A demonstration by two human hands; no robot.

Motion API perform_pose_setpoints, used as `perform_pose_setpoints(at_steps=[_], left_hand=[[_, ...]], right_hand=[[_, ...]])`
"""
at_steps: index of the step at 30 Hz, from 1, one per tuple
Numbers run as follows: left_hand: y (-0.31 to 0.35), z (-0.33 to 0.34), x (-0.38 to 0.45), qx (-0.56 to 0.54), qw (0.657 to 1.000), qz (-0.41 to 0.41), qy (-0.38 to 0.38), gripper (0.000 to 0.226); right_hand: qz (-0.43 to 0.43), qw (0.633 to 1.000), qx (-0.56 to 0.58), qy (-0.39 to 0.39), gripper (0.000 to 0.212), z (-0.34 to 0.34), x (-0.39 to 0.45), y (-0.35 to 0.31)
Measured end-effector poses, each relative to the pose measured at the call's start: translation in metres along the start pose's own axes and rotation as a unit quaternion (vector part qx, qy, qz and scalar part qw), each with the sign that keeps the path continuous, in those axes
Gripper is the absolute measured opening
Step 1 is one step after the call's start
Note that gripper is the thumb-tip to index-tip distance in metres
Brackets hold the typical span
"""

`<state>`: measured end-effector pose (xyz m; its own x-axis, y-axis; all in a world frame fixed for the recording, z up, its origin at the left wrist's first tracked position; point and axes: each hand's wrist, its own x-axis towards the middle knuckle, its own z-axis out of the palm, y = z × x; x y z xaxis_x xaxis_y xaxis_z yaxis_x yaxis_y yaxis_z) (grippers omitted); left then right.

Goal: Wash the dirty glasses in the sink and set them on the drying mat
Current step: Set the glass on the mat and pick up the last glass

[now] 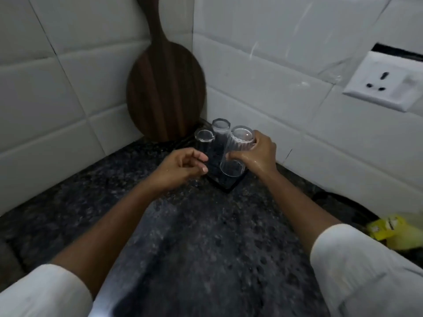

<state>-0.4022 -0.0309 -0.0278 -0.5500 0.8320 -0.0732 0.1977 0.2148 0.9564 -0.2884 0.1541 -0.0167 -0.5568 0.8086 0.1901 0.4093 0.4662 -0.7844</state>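
Three glasses crowd the drying mat (pixel 225 187); right hand (pixel 258 154) fingers clamp the wet ribbed glass (pixel 235 152), tilted, so it may slip or knock its neighbours (pixel 206 143); left hand (pixel 180 167) loosely curled, empty.

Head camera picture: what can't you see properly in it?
- Drying mat: mostly hidden under the glasses and hands.
- Ribbed glass: whether its rim touches the mat; the right hand gripping it covers one side.
- Yellow thing: blurred, cut off by the right edge.
- Sink: not in view.
- Left hand: curled, apparently holding nothing.
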Motion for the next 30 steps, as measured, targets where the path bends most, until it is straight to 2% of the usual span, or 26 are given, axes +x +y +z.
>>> perform_pose_setpoints(at_steps=[6, 11, 15, 17, 21, 24, 27, 30], left_hand=[[-0.015, -0.018, 0.025, -0.017, 1.0, -0.014, 0.02, 0.025], [-0.015, -0.015, 0.025, -0.01, 0.999, -0.03, 0.021, 0.026], [-0.004, -0.002, 0.02, 0.005, 0.999, -0.031, 0.018, 0.025], [0.007, 0.013, 0.016, 0.007, 1.0, -0.022, 0.013, 0.025], [0.038, 0.067, 0.001, 0.007, 1.0, 0.003, -0.016, 0.022], [0.064, 0.124, -0.018, 0.013, 0.998, 0.025, -0.059, 0.02], [0.093, 0.185, -0.042, 0.014, 0.994, 0.056, -0.096, 0.02], [0.119, 0.237, -0.067, 0.005, 0.989, 0.068, -0.129, 0.024]], right_hand=[[0.01, 0.999, -0.049, -0.011, 0.071, 0.06, 0.019, 0.008], [0.01, 0.998, -0.047, -0.031, 0.074, 0.065, 0.023, 0.017], [0.033, 0.995, -0.036, -0.091, 0.079, 0.049, 0.02, 0.016], [0.078, 0.993, -0.002, -0.086, 0.076, 0.027, 0.012, 0.019], [0.119, 0.989, 0.06, -0.068, 0.04, -0.049, -0.028, 0.033], [0.132, 0.985, 0.09, -0.063, 0.024, -0.12, -0.072, 0.044], [0.136, 0.985, 0.097, -0.05, 0.015, -0.19, -0.116, 0.061], [0.141, 0.985, 0.092, -0.022, 0.016, -0.244, -0.155, 0.087]])
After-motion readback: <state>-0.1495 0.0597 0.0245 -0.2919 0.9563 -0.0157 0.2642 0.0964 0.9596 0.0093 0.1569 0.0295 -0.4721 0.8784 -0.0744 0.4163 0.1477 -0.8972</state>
